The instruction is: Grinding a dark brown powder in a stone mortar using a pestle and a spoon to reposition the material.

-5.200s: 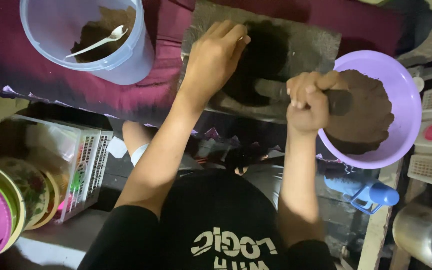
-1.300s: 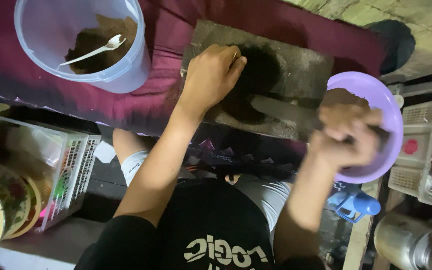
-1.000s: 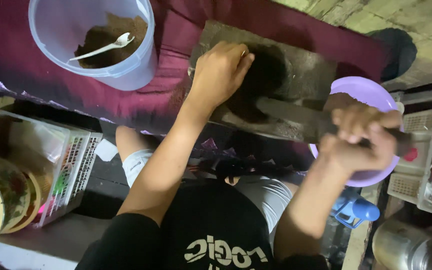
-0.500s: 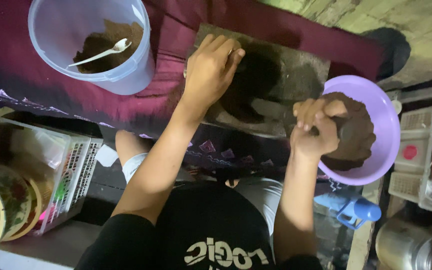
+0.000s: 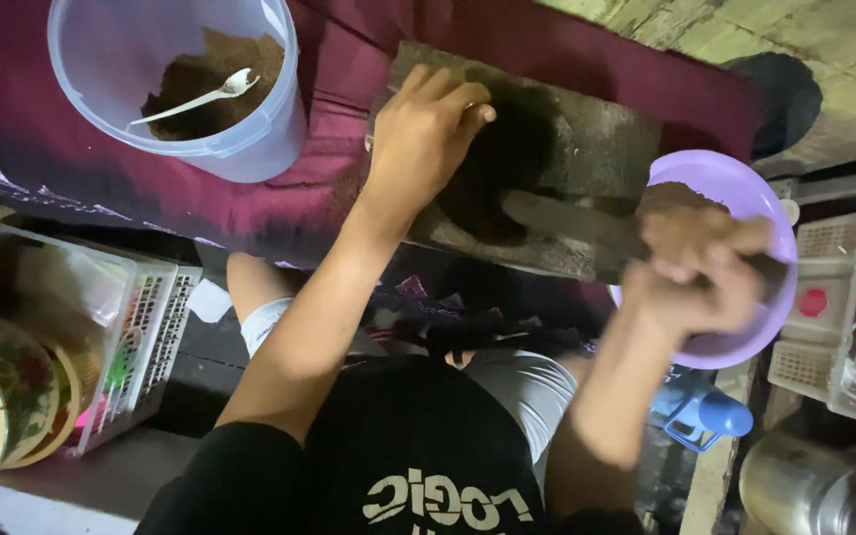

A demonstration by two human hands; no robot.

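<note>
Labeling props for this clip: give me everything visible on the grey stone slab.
The grey stone slab is a rough, rectangular, flat block, lying slightly skewed on a dark maroon cloth. Its surface looks pitted and dusty, with a dark brown paste or powder patch near the middle. The left hand rests on its left part beside the patch. A long stone roller lies across its near edge, gripped by the blurred right hand. A lilac bowl sits at its right end.

One head-worn camera looks almost straight down over the person's own chest and arms, from close above. The arms run up from 6 o'clock toward the grey stone slab near the centre. The clear plastic bucket sits at 11 o'clock, the purple bowl at 3 o'clock, white baskets at 8 and 3 o'clock edges. No second view overlaps.
</note>
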